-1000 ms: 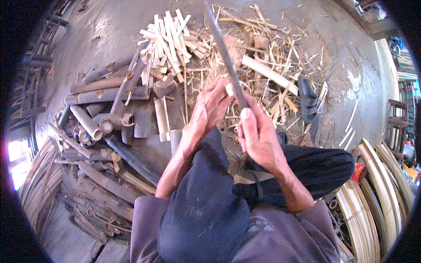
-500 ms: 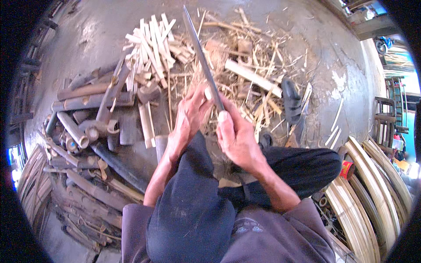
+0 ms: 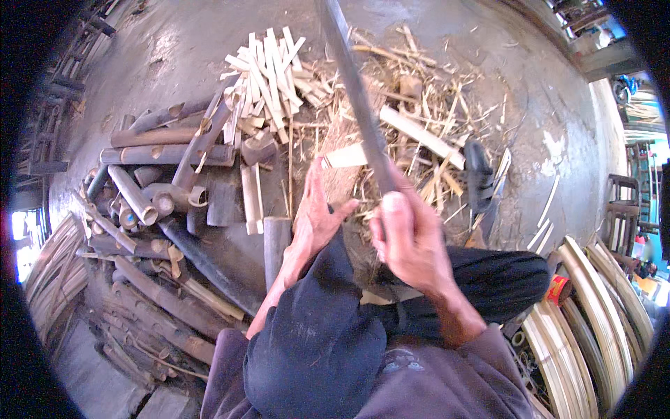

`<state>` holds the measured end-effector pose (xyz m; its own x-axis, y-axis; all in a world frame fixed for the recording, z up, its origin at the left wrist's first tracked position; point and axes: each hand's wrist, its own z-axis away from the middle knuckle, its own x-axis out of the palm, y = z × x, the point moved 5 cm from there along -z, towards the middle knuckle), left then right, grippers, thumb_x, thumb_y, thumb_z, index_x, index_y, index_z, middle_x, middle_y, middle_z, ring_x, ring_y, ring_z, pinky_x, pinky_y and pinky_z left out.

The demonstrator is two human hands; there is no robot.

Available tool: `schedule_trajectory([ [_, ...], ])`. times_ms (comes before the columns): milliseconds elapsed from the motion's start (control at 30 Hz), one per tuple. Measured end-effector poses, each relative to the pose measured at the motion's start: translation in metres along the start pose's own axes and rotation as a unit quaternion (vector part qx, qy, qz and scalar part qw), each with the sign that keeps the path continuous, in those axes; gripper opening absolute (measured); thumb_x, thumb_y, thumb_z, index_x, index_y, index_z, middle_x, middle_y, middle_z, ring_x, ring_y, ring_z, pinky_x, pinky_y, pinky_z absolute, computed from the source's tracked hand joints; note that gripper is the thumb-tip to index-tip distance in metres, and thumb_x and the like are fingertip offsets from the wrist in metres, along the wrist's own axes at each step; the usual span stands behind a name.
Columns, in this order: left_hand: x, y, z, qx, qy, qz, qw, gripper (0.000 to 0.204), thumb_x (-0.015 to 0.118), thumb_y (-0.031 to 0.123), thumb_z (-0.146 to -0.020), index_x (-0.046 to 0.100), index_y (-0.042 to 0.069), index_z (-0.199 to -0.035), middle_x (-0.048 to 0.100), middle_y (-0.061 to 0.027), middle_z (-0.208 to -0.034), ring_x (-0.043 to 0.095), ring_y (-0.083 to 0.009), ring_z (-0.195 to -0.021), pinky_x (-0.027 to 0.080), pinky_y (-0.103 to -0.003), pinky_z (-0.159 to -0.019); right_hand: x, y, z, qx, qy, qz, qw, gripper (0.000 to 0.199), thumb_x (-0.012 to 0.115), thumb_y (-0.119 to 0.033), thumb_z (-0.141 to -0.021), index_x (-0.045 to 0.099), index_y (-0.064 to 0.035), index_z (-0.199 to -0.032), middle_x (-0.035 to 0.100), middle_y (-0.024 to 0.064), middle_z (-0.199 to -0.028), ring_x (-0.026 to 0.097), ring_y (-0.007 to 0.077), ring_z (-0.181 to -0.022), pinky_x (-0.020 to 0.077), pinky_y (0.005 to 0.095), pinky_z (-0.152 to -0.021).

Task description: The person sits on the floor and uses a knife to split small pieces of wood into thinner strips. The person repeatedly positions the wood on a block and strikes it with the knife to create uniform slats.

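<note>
Right hand [image 3: 412,241] clenched on knife [image 3: 356,91] (blade toward 11 o'clock); left hand [image 3: 318,215] splayed, empty; pale strip [image 3: 345,156] at its 1 o'clock.

Left fingers [image 3: 317,180]: pinched, now spread | pale bamboo piece [image 3: 345,156]: end-on, now lengthwise

Def. a bamboo wkshop I'm standing in: poles [image 3: 167,155] heaped approx. 10 o'clock, cut slats [image 3: 273,77] at 11, blade [image 3: 357,91] at 12, scraps [image 3: 422,137] over the grey floor [image 3: 523,77] at 1, long split strips [image 3: 560,349] stacked at 4.
</note>
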<state>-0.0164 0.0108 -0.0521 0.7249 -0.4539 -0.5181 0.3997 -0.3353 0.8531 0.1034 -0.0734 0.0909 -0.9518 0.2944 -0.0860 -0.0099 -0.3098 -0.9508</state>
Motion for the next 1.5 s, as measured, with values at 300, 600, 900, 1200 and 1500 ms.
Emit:
schedule_trajectory([
  [300, -0.042, -0.022, 0.026, -0.065, 0.059, -0.111, 0.990, 0.052, 0.066, 0.007, -0.083, 0.047, -0.001, -0.131, 0.052, -0.0195, -0.130, 0.050, -0.0344, -0.122, 0.039, -0.037, -0.106, -0.007, 0.030, -0.016, 0.044, -0.007, -0.047, 0.998, 0.045, 0.040, -0.028, -0.103, 0.040, -0.0131, -0.145, 0.043, -0.0036, -0.066, 0.041, 0.0062, -0.060, 0.0392, 0.0248, -0.055],
  [600, -0.055, 0.053, -0.017, 0.075, 0.130, 0.068, 0.986, 0.039, 0.064, 0.025, -0.092, 0.055, -0.002, -0.120, 0.058, -0.0117, -0.117, 0.055, -0.0210, -0.112, 0.045, -0.034, -0.096, -0.026, 0.089, -0.036, -0.005, -0.007, 0.084, 0.996, 0.047, 0.036, -0.037, -0.103, 0.043, -0.0125, -0.141, 0.059, 0.0157, -0.082, 0.058, 0.0261, -0.073, 0.0460, 0.0360, -0.070],
  [900, -0.003, 0.121, -0.088, 0.227, -0.041, -0.075, 0.970, 0.030, 0.072, 0.020, -0.083, 0.058, 0.001, -0.101, 0.060, -0.0123, -0.092, 0.059, -0.0267, -0.089, 0.047, -0.039, -0.079, -0.049, 0.081, -0.044, 0.009, -0.032, 0.090, 0.995, 0.065, 0.055, -0.049, -0.090, 0.048, -0.0016, -0.133, 0.052, 0.0006, -0.063, 0.048, 0.0105, -0.049, 0.0401, 0.0295, -0.047],
  [1200, 0.045, 0.132, -0.142, 0.303, -0.088, -0.095, 0.944, 0.023, 0.069, 0.021, -0.083, 0.060, 0.000, -0.084, 0.056, -0.0109, -0.077, 0.058, -0.0260, -0.074, 0.045, -0.038, -0.070, -0.094, 0.110, -0.081, 0.008, -0.048, 0.135, 0.990, 0.024, 0.062, -0.027, -0.084, 0.062, -0.0044, -0.091, 0.059, 0.0043, -0.066, 0.057, 0.0136, -0.056, 0.0461, 0.0324, -0.053],
  [1500, 0.070, 0.129, -0.150, 0.342, -0.091, -0.105, 0.929, 0.022, 0.063, 0.019, -0.088, 0.055, 0.000, -0.078, 0.054, -0.0156, -0.075, 0.054, -0.0337, -0.074, 0.043, -0.042, -0.069, -0.114, 0.119, -0.088, 0.021, -0.024, 0.149, 0.988, 0.016, 0.059, -0.020, -0.084, 0.063, -0.0076, -0.094, 0.053, -0.0004, -0.061, 0.051, 0.0096, -0.052, 0.0424, 0.0282, -0.049],
])
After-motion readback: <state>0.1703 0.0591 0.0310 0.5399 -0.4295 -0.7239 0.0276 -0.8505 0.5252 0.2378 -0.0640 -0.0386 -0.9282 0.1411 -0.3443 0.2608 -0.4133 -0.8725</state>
